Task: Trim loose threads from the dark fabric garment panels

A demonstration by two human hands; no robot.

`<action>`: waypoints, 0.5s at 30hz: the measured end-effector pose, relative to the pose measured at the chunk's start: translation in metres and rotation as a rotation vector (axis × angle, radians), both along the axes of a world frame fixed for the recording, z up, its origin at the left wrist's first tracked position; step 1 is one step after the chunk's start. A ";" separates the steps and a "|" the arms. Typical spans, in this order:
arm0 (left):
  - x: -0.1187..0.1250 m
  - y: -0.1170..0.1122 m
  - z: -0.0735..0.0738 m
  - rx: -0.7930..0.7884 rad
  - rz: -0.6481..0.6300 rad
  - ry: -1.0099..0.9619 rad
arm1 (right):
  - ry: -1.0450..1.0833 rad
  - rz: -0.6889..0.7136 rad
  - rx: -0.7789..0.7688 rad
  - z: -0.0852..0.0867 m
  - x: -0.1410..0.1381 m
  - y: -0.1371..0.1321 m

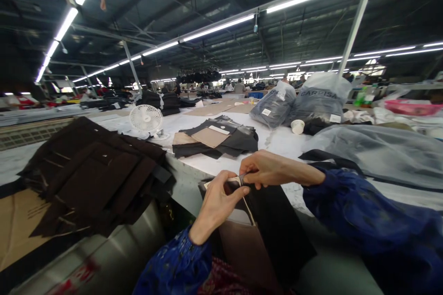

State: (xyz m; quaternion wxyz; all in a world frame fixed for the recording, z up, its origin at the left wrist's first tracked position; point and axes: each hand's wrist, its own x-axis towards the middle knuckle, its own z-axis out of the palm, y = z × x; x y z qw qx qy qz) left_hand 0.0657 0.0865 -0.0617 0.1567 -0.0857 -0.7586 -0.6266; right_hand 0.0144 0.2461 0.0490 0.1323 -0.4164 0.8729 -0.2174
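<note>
My left hand (216,205) and my right hand (266,169) meet at the top edge of a bundle of dark brown and black fabric pieces (266,235) that stands against the near edge of the white table (284,140). Both hands pinch the bundle's upper corner, fingertips touching each other. A tan piece (242,251) shows at the bundle's front. Both arms wear blue patterned sleeves.
A large stack of dark brown cut pieces (93,175) lies to the left. A small white fan (146,120) and a pile of black and tan pieces (216,140) sit farther back. Plastic bags of fabric (301,103) and a paper cup (297,126) stand at the right. People work in the distance.
</note>
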 end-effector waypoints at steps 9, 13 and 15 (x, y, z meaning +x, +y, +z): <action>0.016 -0.008 0.012 0.223 -0.292 -0.143 | -0.380 0.305 -0.079 -0.005 -0.014 0.014; 0.017 -0.011 0.010 0.263 -0.303 -0.146 | -0.318 0.334 -0.013 -0.005 -0.009 0.013; 0.016 -0.011 0.007 0.281 -0.296 -0.135 | -0.174 0.254 -0.013 -0.010 -0.005 0.009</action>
